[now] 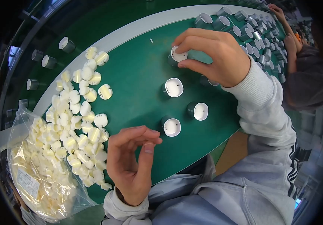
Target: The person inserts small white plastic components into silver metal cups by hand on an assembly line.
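My right hand [215, 52] reaches over the table. Its thumb and fingers are closed around a small grey cup-shaped housing [179, 54] with a white inside. Below it stand three similar grey housings with white insides: one [174, 87] in the middle, another [200, 111] to the right, and a third [172, 127] close to my left fingertips. My left hand [131, 161] is curled with its thumb and fingers slightly apart, and nothing shows between them. One more grey housing [209, 81] is partly hidden under my right wrist.
Rounded, notched off-white plastic pieces [101, 120] lie heaped at left, spilling from a clear plastic bag [43, 180]. Many grey housings [221, 23] crowd the far right, near another person's arm [289, 41]. More housings [49, 61] stand beyond the table's pale rim [131, 29].
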The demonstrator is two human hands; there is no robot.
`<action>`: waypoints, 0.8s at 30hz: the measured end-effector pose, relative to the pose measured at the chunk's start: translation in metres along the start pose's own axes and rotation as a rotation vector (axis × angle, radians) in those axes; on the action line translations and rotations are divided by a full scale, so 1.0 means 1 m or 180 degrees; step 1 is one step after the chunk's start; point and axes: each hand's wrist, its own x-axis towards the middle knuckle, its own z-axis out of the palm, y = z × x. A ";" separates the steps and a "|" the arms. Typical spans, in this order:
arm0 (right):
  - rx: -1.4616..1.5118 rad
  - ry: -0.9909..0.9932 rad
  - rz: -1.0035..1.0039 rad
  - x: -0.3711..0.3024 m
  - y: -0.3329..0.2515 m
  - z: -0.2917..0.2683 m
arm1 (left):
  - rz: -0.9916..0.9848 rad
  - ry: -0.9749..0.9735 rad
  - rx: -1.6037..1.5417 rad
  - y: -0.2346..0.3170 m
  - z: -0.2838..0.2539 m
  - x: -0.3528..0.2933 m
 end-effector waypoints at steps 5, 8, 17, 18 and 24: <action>-0.0073 -0.0021 -0.0011 -0.001 -0.001 -0.001 | -0.0017 -0.0030 0.0008 0.001 0.001 0.000; -0.0092 -0.0074 -0.0008 0.001 -0.001 0.002 | -0.0046 -0.0044 0.0019 0.001 0.000 0.000; -0.0362 -0.0187 -0.0006 0.000 -0.002 0.000 | 0.0015 -0.0069 0.0061 0.002 0.002 0.000; -0.0377 -0.0217 0.0018 0.001 -0.002 0.002 | 0.0041 -0.0082 0.0068 0.002 0.001 0.000; -0.0486 -0.0408 0.0047 0.004 -0.005 -0.001 | 0.0043 0.0075 0.0058 -0.001 0.002 -0.002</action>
